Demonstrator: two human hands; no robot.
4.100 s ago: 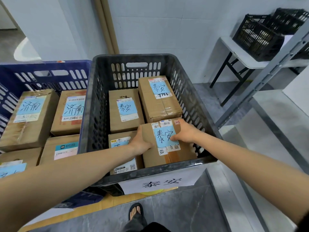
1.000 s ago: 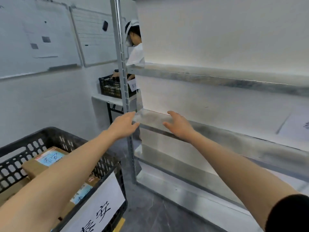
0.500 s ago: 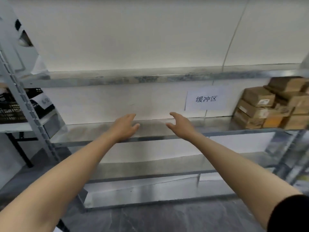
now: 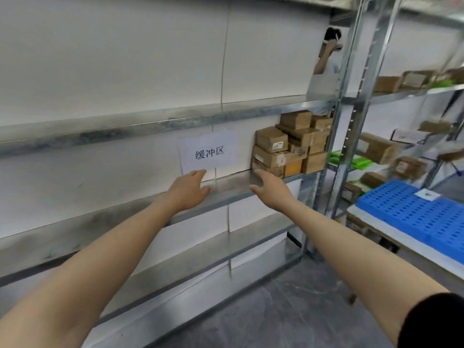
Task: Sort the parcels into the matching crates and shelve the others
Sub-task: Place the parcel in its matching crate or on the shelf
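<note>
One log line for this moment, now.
left hand: open, empty | right hand: open, empty | both held out toward shelf | parcels: stacked at shelf's right end

Bare shelf (image 4: pixel 100 222) stretches left; stacked parcels (image 4: pixel 288 146) block its right end.

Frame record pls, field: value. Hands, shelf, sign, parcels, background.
left hand: open, empty, reaching toward the shelf below the sign
right hand: open, empty, reaching alongside
metal shelf: bare where the hands reach
paper sign: on the wall above the shelf, printed 缓冲区
stacked parcels: cardboard, at the shelf's right end
blue crate: on a table, far right
second person: behind the rack
</note>
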